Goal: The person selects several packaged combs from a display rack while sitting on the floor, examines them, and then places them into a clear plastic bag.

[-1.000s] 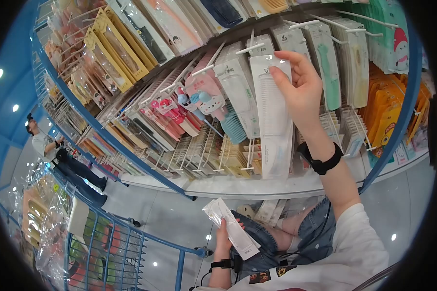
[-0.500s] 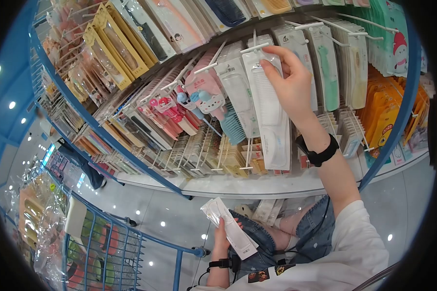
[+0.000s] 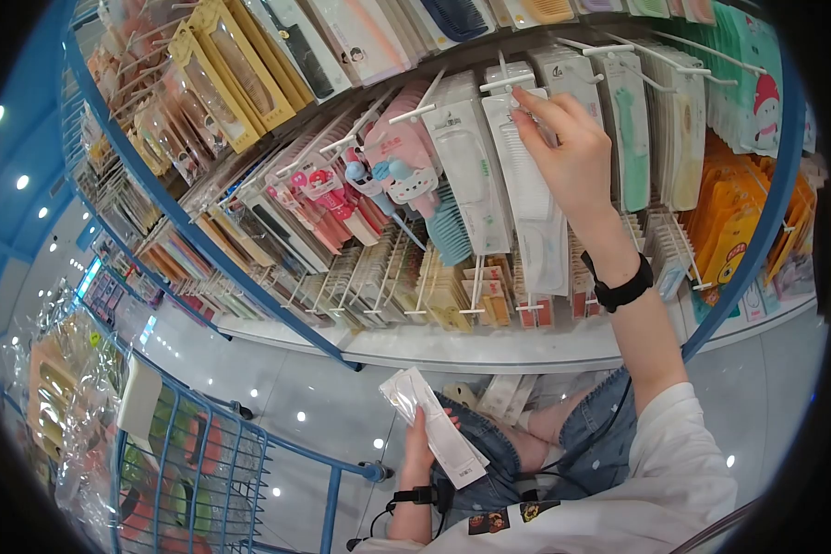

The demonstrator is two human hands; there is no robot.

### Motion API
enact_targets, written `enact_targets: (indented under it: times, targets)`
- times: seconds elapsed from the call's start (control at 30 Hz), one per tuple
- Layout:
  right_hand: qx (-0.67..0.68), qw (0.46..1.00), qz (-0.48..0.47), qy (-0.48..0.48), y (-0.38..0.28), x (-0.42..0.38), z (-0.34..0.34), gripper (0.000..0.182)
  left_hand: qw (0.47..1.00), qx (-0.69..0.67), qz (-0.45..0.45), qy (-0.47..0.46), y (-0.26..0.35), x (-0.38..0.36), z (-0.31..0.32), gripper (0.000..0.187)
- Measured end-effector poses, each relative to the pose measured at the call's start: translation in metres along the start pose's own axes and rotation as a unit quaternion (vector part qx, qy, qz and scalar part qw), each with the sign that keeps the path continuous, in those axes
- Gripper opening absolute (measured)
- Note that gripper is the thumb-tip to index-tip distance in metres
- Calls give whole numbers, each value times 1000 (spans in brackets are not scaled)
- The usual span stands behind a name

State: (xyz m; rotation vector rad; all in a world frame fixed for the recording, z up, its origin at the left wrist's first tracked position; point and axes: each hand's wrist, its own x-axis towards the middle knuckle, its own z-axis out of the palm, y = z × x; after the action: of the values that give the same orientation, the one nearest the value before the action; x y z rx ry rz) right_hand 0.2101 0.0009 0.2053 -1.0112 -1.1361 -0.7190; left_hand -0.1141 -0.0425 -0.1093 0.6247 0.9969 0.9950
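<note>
My right hand [image 3: 571,152] is raised at the rack, thumb and forefinger slightly apart beside the tip of a white display hook [image 3: 505,83]. Below the fingertips, a packaged white comb [image 3: 530,185] hangs from that hook; the hand partly covers it. I see no package between the fingers. Low over my lap, my left hand [image 3: 419,443] is closed around a flat white and clear package [image 3: 448,448]. Its contents cannot be made out.
Packaged combs [image 3: 466,175], pink animal-shaped packs [image 3: 402,157] and orange packs [image 3: 725,231] hang around the hook. A blue rack post [image 3: 757,240] stands at right. A blue wire cart [image 3: 208,462] with wrapped goods is at lower left. More packages [image 3: 508,395] lie by my legs.
The packaged comb has moved back along the hook, away from me, and hangs with others. My right thumb and forefinger have come off it. My left hand keeps its package.
</note>
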Motion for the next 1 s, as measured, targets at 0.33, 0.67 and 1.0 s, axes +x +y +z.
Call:
enact_targets:
  times: [0.33,0.67,1.0]
  targets:
    - [-165,980,7,-110,34,6,16,29,1000,-15,4,-22,-4,5,-7,54]
    - [-66,989,28,-126,32,-35,3,51,984,-144,-52,-96,-6,11,-19,47]
    - [272,765,382,-443,-62,-217,-40,60,991,33,114,-67,18,-50,64,37]
